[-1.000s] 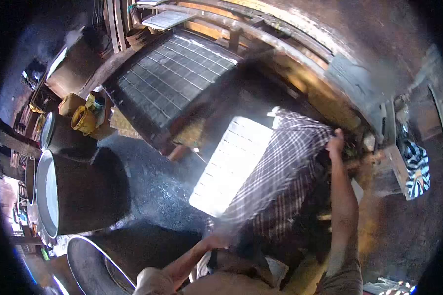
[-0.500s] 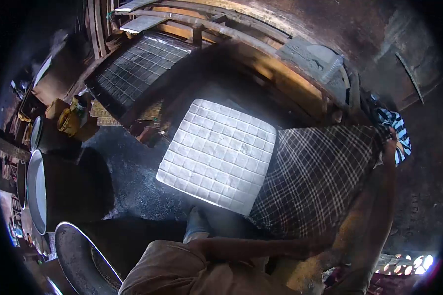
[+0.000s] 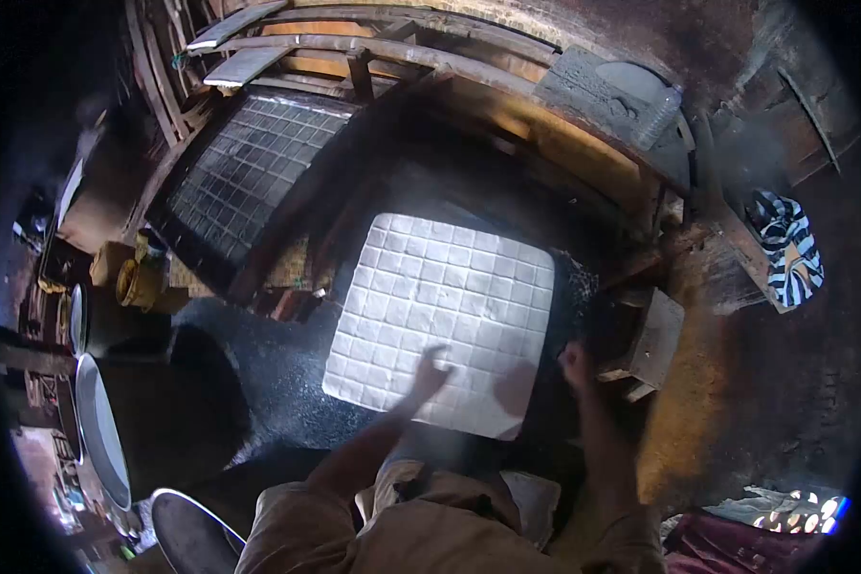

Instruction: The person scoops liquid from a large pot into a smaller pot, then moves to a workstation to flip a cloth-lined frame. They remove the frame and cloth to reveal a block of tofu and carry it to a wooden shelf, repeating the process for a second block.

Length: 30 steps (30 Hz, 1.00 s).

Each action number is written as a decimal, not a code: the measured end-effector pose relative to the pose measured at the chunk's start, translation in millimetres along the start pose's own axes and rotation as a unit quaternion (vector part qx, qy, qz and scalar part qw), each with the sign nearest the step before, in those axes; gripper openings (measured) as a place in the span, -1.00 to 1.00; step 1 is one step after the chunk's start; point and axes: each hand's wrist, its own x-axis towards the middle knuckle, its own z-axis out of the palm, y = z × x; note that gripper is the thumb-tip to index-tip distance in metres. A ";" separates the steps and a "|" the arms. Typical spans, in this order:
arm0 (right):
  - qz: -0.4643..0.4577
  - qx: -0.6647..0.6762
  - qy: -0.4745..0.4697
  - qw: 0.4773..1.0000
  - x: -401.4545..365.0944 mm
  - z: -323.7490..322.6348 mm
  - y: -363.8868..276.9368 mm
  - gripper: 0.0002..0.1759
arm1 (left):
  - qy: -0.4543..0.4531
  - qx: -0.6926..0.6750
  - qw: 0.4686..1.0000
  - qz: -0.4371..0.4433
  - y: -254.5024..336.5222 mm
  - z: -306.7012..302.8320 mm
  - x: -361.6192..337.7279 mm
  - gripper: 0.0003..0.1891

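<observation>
A white slab (image 3: 450, 306), scored into a grid of squares, lies in the middle of the view. My left hand (image 3: 432, 371) is over its lower part, fingers curved and apart, with nothing between them. Just past the slab's right edge is my right hand (image 3: 574, 365); its fingers are small and blurred, and I cannot make out whether they hold anything. A soft shadow falls on the slab's lower right corner.
A dark gridded tray (image 3: 249, 172) leans at upper left. Large round pots (image 3: 100, 430) stand at left, near a yellow container (image 3: 139, 282). On the right are a small wooden stool (image 3: 655, 335) and a striped cloth (image 3: 789, 253). A clear bottle (image 3: 658, 117) lies on a board.
The dark plaid cloth at the slab's right is no longer visible, and the stool now shows there. Both hands have come in from the right, the left one now over the slab.
</observation>
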 end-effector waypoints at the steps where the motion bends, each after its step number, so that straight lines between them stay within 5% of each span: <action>1: 0.067 0.098 0.100 0.988 -27.9 53.5 25.7 -0.80 | 0.012 0.010 0.995 -0.097 -20.9 -38.4 21.1 -0.39; 2: 0.191 0.126 0.004 0.973 -55.0 55.4 -0.7 -0.71 | 0.082 0.095 0.987 -0.104 -49.4 -68.4 40.7 -0.37; 4: 0.167 0.340 0.093 0.921 -93.7 109.2 18.4 -0.65 | 0.118 0.196 0.964 -0.137 -67.8 -132.7 72.7 -0.38; 5: 0.173 0.340 0.096 0.919 -91.9 114.0 11.7 -0.65 | 0.112 0.287 0.934 -0.180 -71.5 -157.2 87.6 -0.38; 7: 0.256 0.298 0.088 0.915 -103.3 113.1 -5.2 -0.60 | 0.071 0.198 0.968 -0.137 -144.6 -175.0 98.8 -0.40; 8: 0.265 0.298 0.088 0.913 -101.6 109.9 -11.6 -0.60 | 0.011 0.051 0.964 -0.261 -137.3 -185.7 110.3 -0.34; 11: 0.333 0.405 0.036 0.851 -62.9 101.4 -25.4 -0.59 | -0.066 -0.088 0.972 -0.206 -176.6 -181.2 119.1 -0.46; 13: 0.343 0.200 0.006 0.918 -27.8 100.1 -22.1 -0.61 | -0.079 -0.223 0.941 -0.241 -199.6 -173.5 126.0 -0.56; 14: 0.344 0.200 0.006 0.918 -13.9 101.4 -20.6 -0.61 | -0.088 -0.117 0.971 -0.191 -208.1 -168.7 128.7 -0.56; 17: 0.223 0.328 0.071 0.915 26.1 103.2 -23.9 -0.49 | -0.047 -0.412 0.866 -0.280 -191.3 -154.8 140.7 -0.53; 20: 0.197 0.283 0.076 0.936 43.3 93.2 -39.3 -0.46 | -0.072 -0.244 0.927 -0.274 -148.6 -154.3 155.5 -0.47; 23: 0.276 0.278 -0.006 0.920 36.2 104.7 -13.4 -0.44 | -0.092 -0.067 0.959 -0.259 -116.2 -164.5 157.7 -0.41; 24: 0.209 0.292 0.062 0.931 31.6 102.0 -27.2 -0.45 | -0.092 -0.048 0.979 -0.175 -148.7 -159.5 155.0 -0.43; 25: 0.144 0.305 0.127 0.933 23.5 97.2 -37.7 -0.47 | -0.106 0.029 0.979 -0.171 -113.9 -168.1 151.2 -0.65; 26: 0.135 0.306 0.130 0.933 13.8 86.8 -47.7 -0.47 | -0.118 0.016 0.978 -0.172 -102.9 -172.7 147.6 -0.61; 28: 0.283 0.217 -0.006 0.934 -9.3 63.0 -66.3 -0.50 | -0.122 -0.002 0.978 -0.168 -103.7 -177.2 133.2 -0.58; 30: 0.220 0.231 0.047 0.947 -36.4 56.9 -70.1 -0.52 | -0.158 0.081 0.971 -0.162 -105.8 -178.0 123.2 -0.54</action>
